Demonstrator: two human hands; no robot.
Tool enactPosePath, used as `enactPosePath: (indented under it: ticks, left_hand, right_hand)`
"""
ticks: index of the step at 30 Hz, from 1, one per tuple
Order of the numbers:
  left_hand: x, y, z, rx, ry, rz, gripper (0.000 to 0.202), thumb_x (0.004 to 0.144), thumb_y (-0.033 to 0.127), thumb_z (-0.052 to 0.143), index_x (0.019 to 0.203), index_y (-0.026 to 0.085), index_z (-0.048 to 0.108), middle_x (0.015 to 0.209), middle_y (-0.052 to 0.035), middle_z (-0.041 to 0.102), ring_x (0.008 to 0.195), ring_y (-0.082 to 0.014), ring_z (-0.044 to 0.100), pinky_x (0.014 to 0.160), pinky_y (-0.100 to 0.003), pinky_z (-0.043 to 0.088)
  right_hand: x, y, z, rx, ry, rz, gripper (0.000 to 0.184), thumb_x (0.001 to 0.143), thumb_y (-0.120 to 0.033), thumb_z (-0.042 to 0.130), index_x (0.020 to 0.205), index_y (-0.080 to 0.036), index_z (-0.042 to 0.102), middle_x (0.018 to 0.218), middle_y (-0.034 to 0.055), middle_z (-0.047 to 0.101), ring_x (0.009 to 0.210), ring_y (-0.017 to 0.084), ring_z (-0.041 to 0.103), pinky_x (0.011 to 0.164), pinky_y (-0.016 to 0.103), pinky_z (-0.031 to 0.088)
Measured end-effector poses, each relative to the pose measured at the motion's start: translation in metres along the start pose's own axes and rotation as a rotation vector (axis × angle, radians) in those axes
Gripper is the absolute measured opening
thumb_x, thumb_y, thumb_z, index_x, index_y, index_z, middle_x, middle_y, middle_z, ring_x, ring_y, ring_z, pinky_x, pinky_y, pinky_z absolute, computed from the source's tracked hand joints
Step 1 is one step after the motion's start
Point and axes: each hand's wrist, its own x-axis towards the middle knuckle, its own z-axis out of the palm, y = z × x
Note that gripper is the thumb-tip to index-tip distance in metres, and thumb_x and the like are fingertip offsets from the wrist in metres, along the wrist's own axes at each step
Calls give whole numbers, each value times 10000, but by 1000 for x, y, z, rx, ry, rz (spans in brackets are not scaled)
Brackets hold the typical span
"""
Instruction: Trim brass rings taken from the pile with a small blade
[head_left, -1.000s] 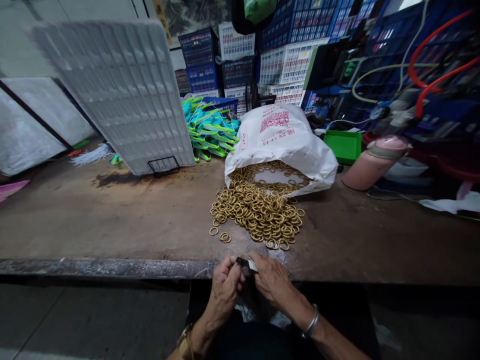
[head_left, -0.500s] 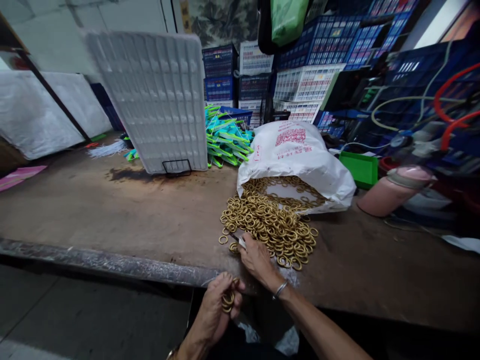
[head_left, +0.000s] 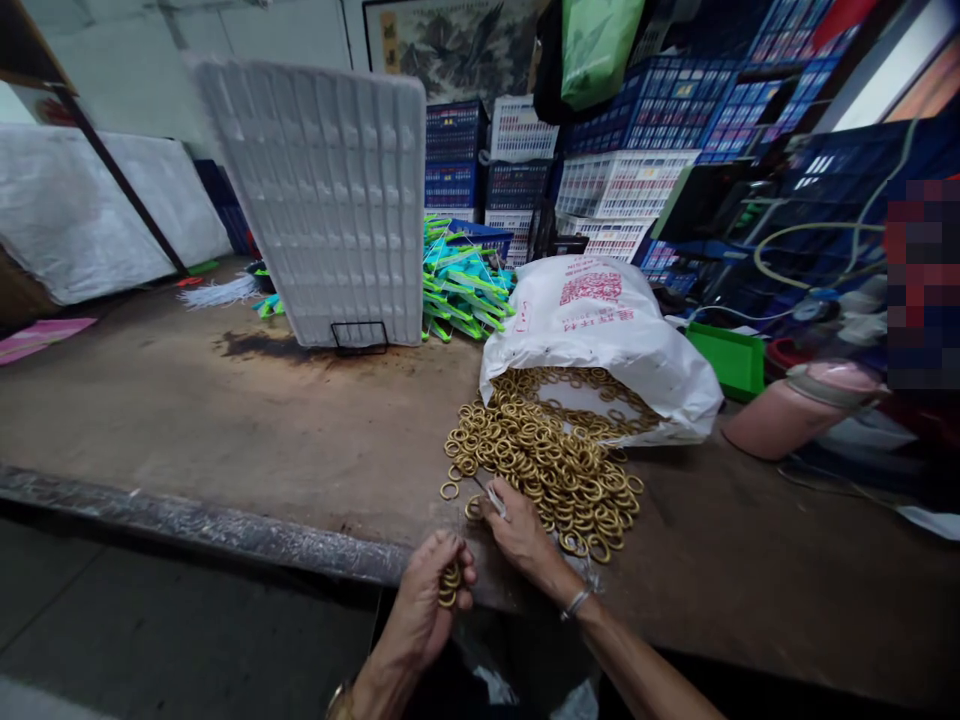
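A heap of brass rings spills from a white plastic bag lying on its side on the brown workbench. My left hand is curled at the bench's near edge, closed on a small stack of brass rings. My right hand rests at the near edge of the heap and pinches a small thin tool whose tip touches a loose ring.
A white moulded tray leans upright at the back, with green and blue parts beside it. Stacked blue and white crates fill the back. A green bin and a pink flask lie at right.
One second ago both hands met at the bench edge over the tool. My right hand has since reached out to the heap, and my left hand now holds rings. The view has shifted.
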Motion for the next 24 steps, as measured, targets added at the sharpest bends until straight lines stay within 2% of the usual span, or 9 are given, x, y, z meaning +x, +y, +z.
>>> enactPosePath:
  ticks: [3,5,7,10,14,16,18,21,24]
  left_hand:
    - [1,-2,8,142,9,77,310,680,409,623,838,174,497,598,39,512,455,-59,454,357,-138,275]
    - [3,-6,11,239,24,101,360,678,451,605,887,179,497,572,53,491,422,-51,419,348,-139,254]
    - [4,-9,13,336,46,109,372,671,482,594,863,175,510,533,67,459,388,-41,373,347,-143,235]
    - [4,-12,17,482,73,148,346,671,503,572,734,165,529,463,82,398,358,-36,305,358,-159,221]
    - [0,-12,23,680,12,376,286,711,431,555,653,152,560,526,40,467,468,-67,388,471,-186,323]
    - [-3,-12,25,731,-32,428,267,728,405,545,664,146,565,586,19,499,530,-79,421,516,-190,343]
    - [-5,-13,26,734,-50,347,276,735,416,534,676,146,543,564,27,474,494,-69,396,475,-183,322]
    - [-6,-16,25,654,-77,122,310,738,468,510,695,162,482,501,61,408,392,-44,318,379,-166,236]
    - [-5,-19,24,538,-121,42,313,740,479,507,703,174,447,510,69,398,367,-30,287,352,-154,185]
  right_hand:
    - [-14,1,-4,208,14,-66,181,816,-302,357,727,-189,467,645,-22,485,596,108,446,547,197,339]
    - [-24,0,-7,296,3,-58,202,813,-346,368,725,-192,466,647,-25,478,599,109,444,539,197,349]
    - [-32,-1,-9,357,-15,-30,209,795,-372,398,710,-193,465,630,-31,470,589,108,441,534,199,353]
    - [-39,0,-11,447,-51,26,214,780,-382,413,708,-190,474,601,-38,469,571,107,441,530,203,356]
    - [-43,3,-13,522,-90,100,247,778,-394,407,689,-179,492,560,-44,456,541,100,426,511,201,350]
    - [-44,4,-14,515,-82,126,251,764,-392,419,682,-173,509,566,-43,455,545,99,418,516,203,348]
    - [-45,4,-14,488,-72,148,241,749,-383,430,678,-171,519,561,-45,451,543,98,412,515,203,341]
    - [-49,3,-16,479,-70,164,232,740,-377,436,662,-171,510,557,-45,452,542,97,410,503,198,330]
    - [-52,4,-17,538,-77,154,223,746,-367,429,665,-172,501,578,-38,471,552,97,419,509,196,336]
